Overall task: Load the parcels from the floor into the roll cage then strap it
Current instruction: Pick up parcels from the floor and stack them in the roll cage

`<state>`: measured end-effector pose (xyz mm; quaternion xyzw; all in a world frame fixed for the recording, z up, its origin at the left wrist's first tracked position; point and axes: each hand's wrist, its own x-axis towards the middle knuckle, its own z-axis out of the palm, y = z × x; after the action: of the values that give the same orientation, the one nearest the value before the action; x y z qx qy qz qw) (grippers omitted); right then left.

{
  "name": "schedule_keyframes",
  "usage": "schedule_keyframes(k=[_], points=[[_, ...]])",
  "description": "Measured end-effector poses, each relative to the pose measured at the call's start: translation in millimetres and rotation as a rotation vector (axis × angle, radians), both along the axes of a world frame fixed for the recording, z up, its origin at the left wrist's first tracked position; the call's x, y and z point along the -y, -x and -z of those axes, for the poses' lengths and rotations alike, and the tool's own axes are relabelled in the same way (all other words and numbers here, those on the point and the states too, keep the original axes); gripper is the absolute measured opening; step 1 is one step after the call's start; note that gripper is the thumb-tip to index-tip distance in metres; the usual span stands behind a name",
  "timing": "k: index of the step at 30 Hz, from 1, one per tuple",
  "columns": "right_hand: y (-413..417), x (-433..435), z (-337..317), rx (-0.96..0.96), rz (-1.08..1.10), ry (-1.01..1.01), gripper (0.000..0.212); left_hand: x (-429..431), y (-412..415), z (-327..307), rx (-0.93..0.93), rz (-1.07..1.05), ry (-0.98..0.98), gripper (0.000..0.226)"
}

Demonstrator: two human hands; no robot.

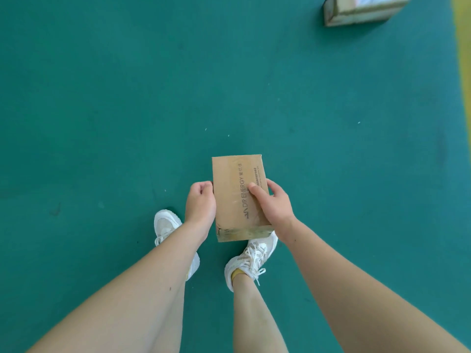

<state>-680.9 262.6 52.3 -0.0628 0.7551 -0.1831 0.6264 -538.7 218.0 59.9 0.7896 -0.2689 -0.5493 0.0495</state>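
A small brown cardboard parcel (235, 184) printed "DR ENERGY" is held above the green floor, in front of my feet. My right hand (274, 203) grips its right edge, thumb lying across the top face. My left hand (200, 205) is against its left edge with the fingers curled under; how firmly it holds is hidden. A second taped cardboard parcel (362, 10) lies on the floor at the far right top. No roll cage or strap is in view.
Green floor (127, 98) spreads all around. A yellow line (463, 59) runs along the right edge. My white shoes (251, 258) stand directly below the held parcel.
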Motion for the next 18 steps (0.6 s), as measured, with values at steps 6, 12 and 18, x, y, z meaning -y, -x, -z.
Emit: schedule_keyframes(k=[6,12,18], points=[[62,34,-80,-0.004,0.136,0.034,0.059,40,66,-81,-0.083,-0.020,0.037,0.023],[113,84,-119,-0.010,0.307,0.111,0.038,104,121,-121,-0.259,0.019,-0.253,0.055],[159,163,-128,-0.075,0.416,0.086,0.044,189,168,-127,-0.324,0.198,-0.254,0.065]])
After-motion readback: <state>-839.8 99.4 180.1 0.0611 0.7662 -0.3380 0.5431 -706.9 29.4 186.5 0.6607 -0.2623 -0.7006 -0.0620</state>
